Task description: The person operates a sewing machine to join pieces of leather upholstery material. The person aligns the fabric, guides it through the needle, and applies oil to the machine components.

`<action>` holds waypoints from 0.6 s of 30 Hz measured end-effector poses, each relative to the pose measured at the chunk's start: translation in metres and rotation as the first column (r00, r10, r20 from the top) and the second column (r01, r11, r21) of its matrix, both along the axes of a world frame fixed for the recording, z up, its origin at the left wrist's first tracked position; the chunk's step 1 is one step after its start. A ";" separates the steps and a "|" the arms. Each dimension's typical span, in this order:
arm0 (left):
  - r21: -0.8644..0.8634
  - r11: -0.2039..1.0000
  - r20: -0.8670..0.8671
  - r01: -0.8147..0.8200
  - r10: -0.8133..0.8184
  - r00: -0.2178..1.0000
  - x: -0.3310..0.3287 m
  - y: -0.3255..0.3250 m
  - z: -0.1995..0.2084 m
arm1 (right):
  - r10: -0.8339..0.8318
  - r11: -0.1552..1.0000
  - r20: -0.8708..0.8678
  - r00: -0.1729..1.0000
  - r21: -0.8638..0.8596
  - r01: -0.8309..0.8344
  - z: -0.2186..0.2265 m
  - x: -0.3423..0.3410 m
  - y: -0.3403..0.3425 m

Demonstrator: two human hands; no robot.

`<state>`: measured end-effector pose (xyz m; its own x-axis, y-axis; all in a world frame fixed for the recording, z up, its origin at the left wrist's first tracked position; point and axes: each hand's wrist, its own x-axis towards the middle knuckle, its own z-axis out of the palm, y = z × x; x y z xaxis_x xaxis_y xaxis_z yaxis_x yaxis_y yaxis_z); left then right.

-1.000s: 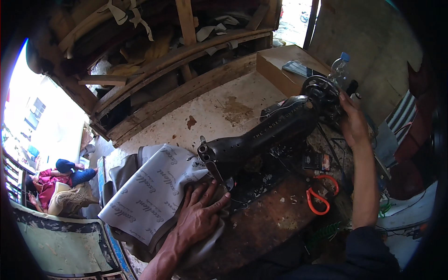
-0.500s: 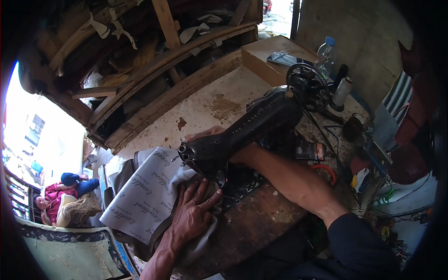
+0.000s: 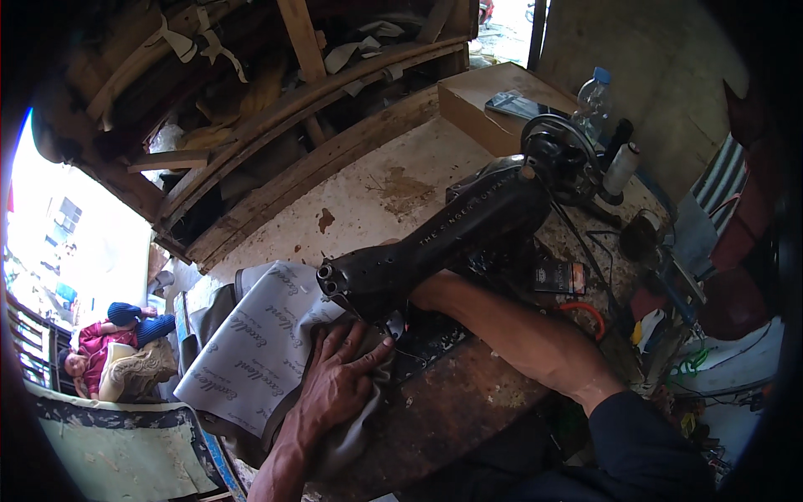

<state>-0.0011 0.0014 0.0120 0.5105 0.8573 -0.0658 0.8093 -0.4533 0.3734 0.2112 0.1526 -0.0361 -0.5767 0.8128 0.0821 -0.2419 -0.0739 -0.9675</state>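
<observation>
A black sewing machine (image 3: 435,230) stands across the middle of the worktable. My left hand (image 3: 341,381) lies on a piece of dark grey-brown fabric (image 3: 361,422), its fingers outstretched close to the machine's needle end. White backing (image 3: 251,351) with grey script shows on the folded part of this material, left of my hand. My right arm reaches under the machine's arm from the right. Only the wrist side of my right hand (image 3: 431,291) shows; the machine hides its fingers. The needle and presser foot are hard to make out.
A cardboard box (image 3: 468,113) bears a phone (image 3: 523,106), near a plastic bottle (image 3: 592,105). A thread spool (image 3: 621,167) stands beside the handwheel (image 3: 560,151). Orange-handled scissors (image 3: 585,314) lie right of my forearm. A wooden frame (image 3: 309,100) borders the far side. Another person (image 3: 109,351) is at far left.
My right hand, whose back showed beyond the machine's arm, has sunk almost wholly behind it. The fabric and my left hand have shifted slightly left in view.
</observation>
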 end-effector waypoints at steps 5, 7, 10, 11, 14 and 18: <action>-0.055 0.997 0.010 -0.047 0.047 0.999 0.003 0.002 0.003 | -0.086 0.947 0.518 0.851 0.309 -0.093 0.061 0.028 -0.029; -0.038 0.999 0.021 -0.032 0.032 0.999 0.001 0.003 0.003 | -0.460 0.719 0.739 0.492 0.635 -0.283 0.041 0.038 -0.052; -0.003 1.000 0.041 -0.026 0.026 0.999 0.004 0.003 -0.003 | -0.404 0.801 0.704 0.584 0.580 -0.145 0.043 0.040 -0.116; 0.014 1.000 0.032 -0.028 0.028 0.999 0.002 0.004 -0.004 | -0.461 0.783 0.684 0.566 0.613 -0.103 0.043 0.035 -0.129; 0.034 0.999 0.053 -0.024 0.022 0.998 0.000 0.004 -0.008 | -0.454 0.798 0.646 0.614 0.602 -0.043 0.029 0.031 -0.127; 0.048 0.999 0.074 -0.023 0.020 0.997 0.001 0.004 -0.009 | -0.416 0.797 0.540 0.732 0.604 0.007 0.026 0.048 -0.114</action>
